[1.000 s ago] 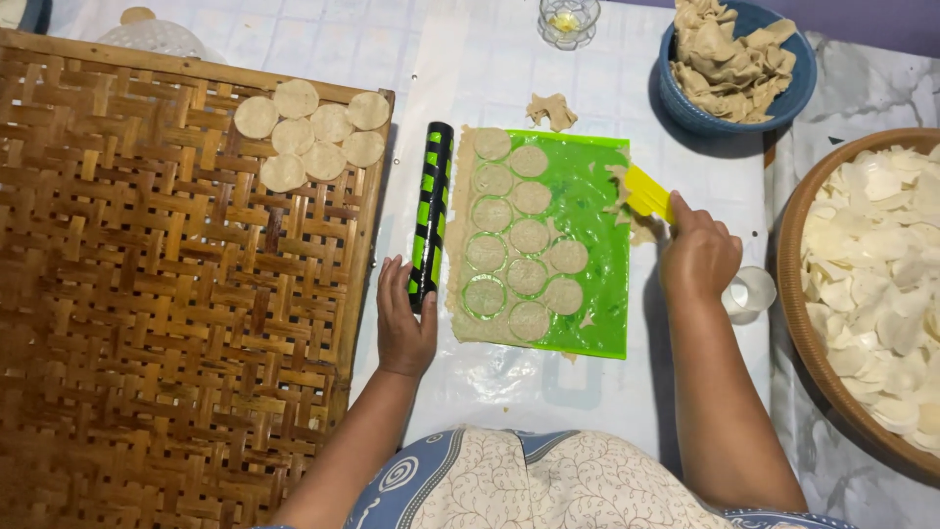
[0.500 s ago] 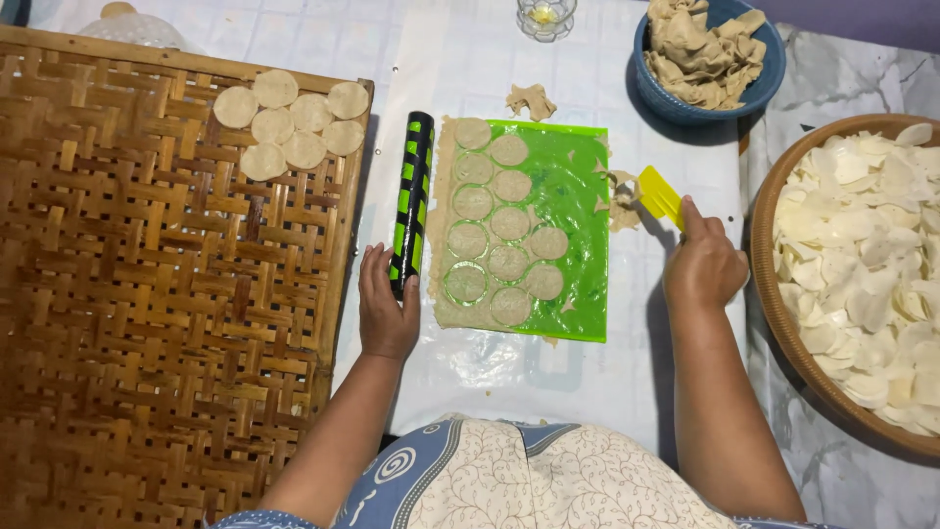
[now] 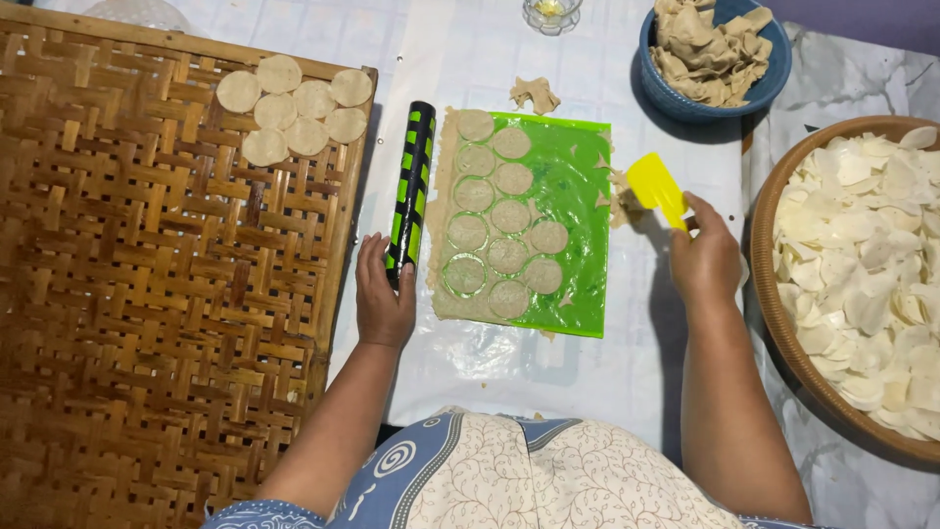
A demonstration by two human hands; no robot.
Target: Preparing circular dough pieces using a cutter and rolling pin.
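A green mat (image 3: pixel 573 211) lies on the white table cover, with rolled dough on it cut into several round discs (image 3: pixel 509 216). My right hand (image 3: pixel 705 257) holds a yellow scraper (image 3: pixel 657 189) at the mat's right edge, its blade next to a small heap of dough scraps (image 3: pixel 621 196). My left hand (image 3: pixel 382 294) rests on the near end of a black and green rolling pin (image 3: pixel 410 188) that lies along the mat's left side. Several cut discs (image 3: pixel 294 106) sit on the woven bamboo tray (image 3: pixel 147 294) at the left.
A blue bowl (image 3: pixel 720 93) of dough scraps stands at the back right. A round woven basket (image 3: pixel 769 294) of white chips fills the right side. A small glass (image 3: pixel 550 14) is at the far edge, and a dough scrap (image 3: pixel 535 94) lies above the mat.
My left hand has slid from the table by the mat onto the rolling pin's near end. My right hand with the scraper has stayed by the scrap heap at the mat's right edge.
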